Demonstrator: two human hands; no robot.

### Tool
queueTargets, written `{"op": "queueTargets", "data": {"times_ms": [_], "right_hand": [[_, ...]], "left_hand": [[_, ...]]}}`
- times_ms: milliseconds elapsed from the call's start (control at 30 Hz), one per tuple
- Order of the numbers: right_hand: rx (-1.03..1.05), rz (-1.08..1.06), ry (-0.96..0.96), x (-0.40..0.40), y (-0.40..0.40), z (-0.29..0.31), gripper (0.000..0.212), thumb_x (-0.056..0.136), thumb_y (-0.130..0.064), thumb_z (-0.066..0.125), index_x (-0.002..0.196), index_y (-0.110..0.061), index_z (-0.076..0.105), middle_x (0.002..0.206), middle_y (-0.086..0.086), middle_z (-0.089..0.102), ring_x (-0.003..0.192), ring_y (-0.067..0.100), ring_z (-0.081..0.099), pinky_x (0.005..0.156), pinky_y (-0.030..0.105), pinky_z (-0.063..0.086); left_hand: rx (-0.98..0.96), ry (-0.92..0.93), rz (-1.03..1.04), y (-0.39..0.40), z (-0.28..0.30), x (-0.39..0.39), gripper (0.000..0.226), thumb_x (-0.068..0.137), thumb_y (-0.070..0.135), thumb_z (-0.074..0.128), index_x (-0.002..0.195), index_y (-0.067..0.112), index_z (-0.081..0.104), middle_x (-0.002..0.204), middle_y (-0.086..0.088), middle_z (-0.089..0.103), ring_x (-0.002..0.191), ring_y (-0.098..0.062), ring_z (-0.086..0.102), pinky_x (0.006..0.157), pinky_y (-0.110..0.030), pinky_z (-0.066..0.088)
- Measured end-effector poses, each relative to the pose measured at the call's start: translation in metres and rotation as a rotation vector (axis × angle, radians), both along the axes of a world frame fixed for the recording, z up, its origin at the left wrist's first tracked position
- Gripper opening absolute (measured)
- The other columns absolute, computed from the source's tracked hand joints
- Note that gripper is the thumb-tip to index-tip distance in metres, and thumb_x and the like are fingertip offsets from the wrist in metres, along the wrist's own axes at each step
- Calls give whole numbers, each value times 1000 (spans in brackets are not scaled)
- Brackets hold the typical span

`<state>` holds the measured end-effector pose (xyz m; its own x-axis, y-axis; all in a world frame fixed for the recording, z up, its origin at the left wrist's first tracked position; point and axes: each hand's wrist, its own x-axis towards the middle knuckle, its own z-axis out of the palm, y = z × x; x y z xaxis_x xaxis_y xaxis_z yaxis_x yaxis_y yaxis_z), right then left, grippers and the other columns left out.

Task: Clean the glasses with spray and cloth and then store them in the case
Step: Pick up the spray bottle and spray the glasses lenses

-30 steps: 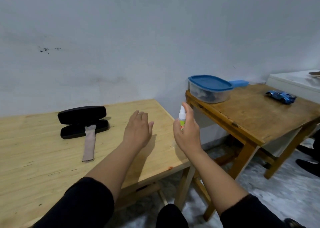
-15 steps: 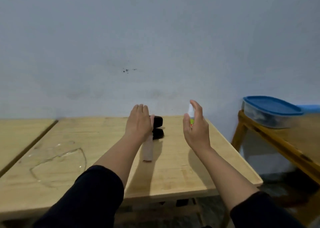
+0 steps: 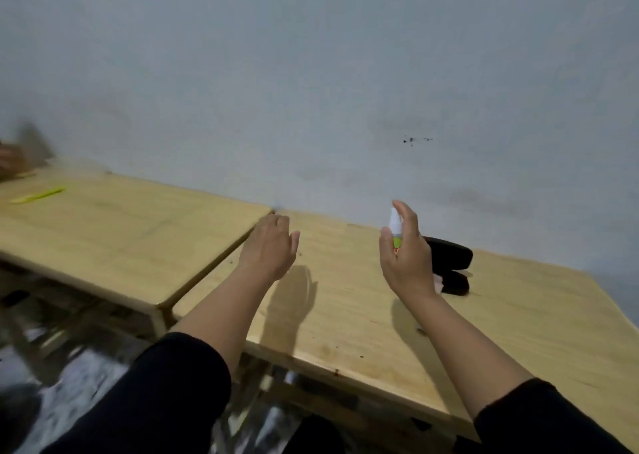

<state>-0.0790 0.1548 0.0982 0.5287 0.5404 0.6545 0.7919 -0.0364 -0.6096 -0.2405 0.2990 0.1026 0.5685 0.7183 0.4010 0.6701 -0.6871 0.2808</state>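
My right hand (image 3: 406, 260) holds a small white spray bottle (image 3: 395, 227) with a green label, upright above the wooden table (image 3: 345, 315). Just behind that hand lies the open black glasses case (image 3: 453, 258), partly hidden by it. A sliver of pale cloth (image 3: 439, 283) shows at the case's lower half. My left hand (image 3: 271, 246) hovers over the table's left edge, fingers apart, holding nothing. No glasses are in view.
A second wooden table (image 3: 114, 232) adjoins on the left, with a yellow-green strip-like object (image 3: 38, 195) near its far left. A blurred shape (image 3: 14, 160) sits at the left edge. The wall (image 3: 311, 90) runs right behind both tables.
The view has swung to the left: the case and cloth now lie at the right, and the left table has come into view. Both hands keep their poses, the spray bottle still held.
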Motion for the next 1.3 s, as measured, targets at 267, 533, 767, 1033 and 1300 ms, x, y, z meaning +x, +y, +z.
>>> {"op": "queueTargets", "data": {"times_ms": [267, 533, 767, 1033, 1300], "right_hand": [[-42, 114, 53, -31, 35, -29, 43, 95, -19, 44, 137, -17, 37, 132, 10, 53, 107, 32, 57, 79, 28, 37], [-73, 110, 59, -29, 44, -40, 42, 95, -17, 45, 136, -19, 37, 128, 9, 55, 93, 30, 58, 74, 28, 36], [-88, 89, 71, -24, 44, -47, 42, 94, -17, 46, 136, -17, 38, 102, -1, 53, 70, 21, 51, 65, 28, 35], [-38, 65, 165, -19, 33, -49, 40, 95, -19, 45, 134, -21, 38, 78, -7, 51, 50, 11, 43, 50, 26, 33], [-15, 129, 307, -2, -11, -56, 33, 92, -45, 37, 125, -44, 38, 58, -7, 46, 45, 14, 37, 47, 34, 33]], "left_hand": [[-170, 52, 57, 39, -43, -86, 45, 91, 1, 41, 133, 18, 44, 140, -6, 45, 126, -22, 44, 104, -34, 38], [-214, -72, -18, 48, -66, -86, 41, 86, 12, 61, 123, 28, 56, 142, 0, 46, 121, -18, 52, 105, -38, 41], [-334, -193, -49, 50, -73, -78, 24, 88, 9, 56, 97, 28, 66, 135, 9, 47, 85, 5, 56, 77, -8, 37], [-403, -454, 64, 40, -72, -52, 27, 88, 3, 55, 104, 21, 66, 96, 10, 60, 89, -4, 57, 84, -19, 45], [-436, -678, 46, 26, -60, 12, 16, 90, 10, 56, 94, 17, 70, 85, 2, 68, 82, -13, 65, 81, -23, 46]]}}
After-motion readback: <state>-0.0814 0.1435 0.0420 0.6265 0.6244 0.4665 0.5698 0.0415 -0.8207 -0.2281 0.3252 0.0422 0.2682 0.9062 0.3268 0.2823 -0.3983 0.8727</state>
